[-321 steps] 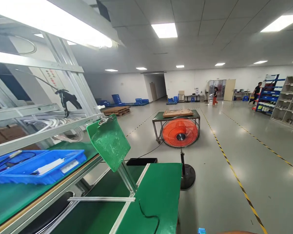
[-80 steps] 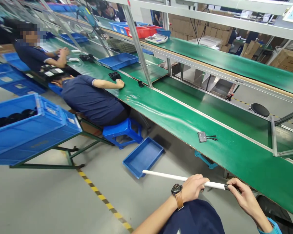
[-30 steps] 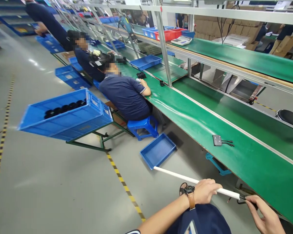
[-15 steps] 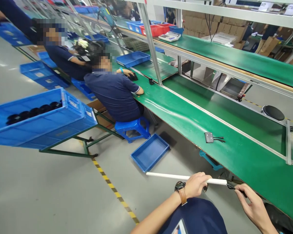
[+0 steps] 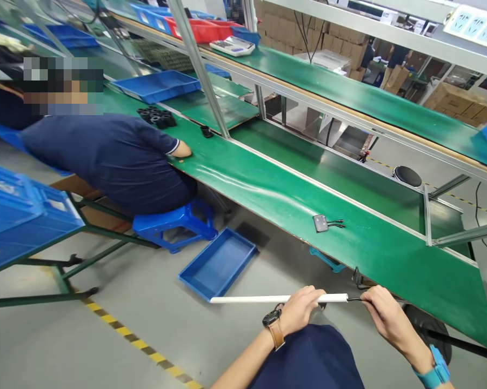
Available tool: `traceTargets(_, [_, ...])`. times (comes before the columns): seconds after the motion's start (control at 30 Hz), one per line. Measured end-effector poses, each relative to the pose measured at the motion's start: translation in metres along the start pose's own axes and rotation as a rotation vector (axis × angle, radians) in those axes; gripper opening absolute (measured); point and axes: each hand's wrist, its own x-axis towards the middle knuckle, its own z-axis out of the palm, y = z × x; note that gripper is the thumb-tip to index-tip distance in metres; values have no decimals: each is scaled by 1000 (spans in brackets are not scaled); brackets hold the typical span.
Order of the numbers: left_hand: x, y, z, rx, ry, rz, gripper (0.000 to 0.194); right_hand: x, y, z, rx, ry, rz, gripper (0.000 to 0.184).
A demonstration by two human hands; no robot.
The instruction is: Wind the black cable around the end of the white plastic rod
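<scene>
Fingers of the left hand point(image 5: 294, 316) wrap the white tube point(image 5: 247, 299), which lies crosswise in front of the person, its long end reaching toward nine o'clock if straight ahead is twelve. Just off its three o'clock end, the right hand point(image 5: 387, 316) has its fingertips pinched on a black cable point(image 5: 354, 299) that runs into the tube's mouth. From where I stand, the tube is held up off the green table point(image 5: 393, 259), on the person's side of its edge. A watch point(image 5: 272, 319) with a brown strap circles the left wrist; a blue band point(image 5: 433, 370) circles the right.

At twelve o'clock, on the table, lies a flat black box point(image 5: 320, 223), its short leads pointing toward three. Down on the floor at ten o'clock sits a blue tray point(image 5: 219, 265); the tube's far end overlaps its near corner in view, and I cannot tell whether they touch. Farther off at ten, a co-worker point(image 5: 105, 156) in navy sits on a blue stool point(image 5: 174, 224), one forearm on the table near some black round parts point(image 5: 156, 116).
</scene>
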Motion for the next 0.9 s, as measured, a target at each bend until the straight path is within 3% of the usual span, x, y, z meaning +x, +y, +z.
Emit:
traceTargets(0.33, [-2,2,0,-39,5,-6,36,4,-4,-5,-41,12,-11,17])
traceTargets(0.6, [-4,6,-3,-64,1,1,38,2,-2,-3,83,17,76,8])
traceTargets(0.9, [-6,10,3,-114,-10,-1,37,1,-16,-13,121,-16,48,12])
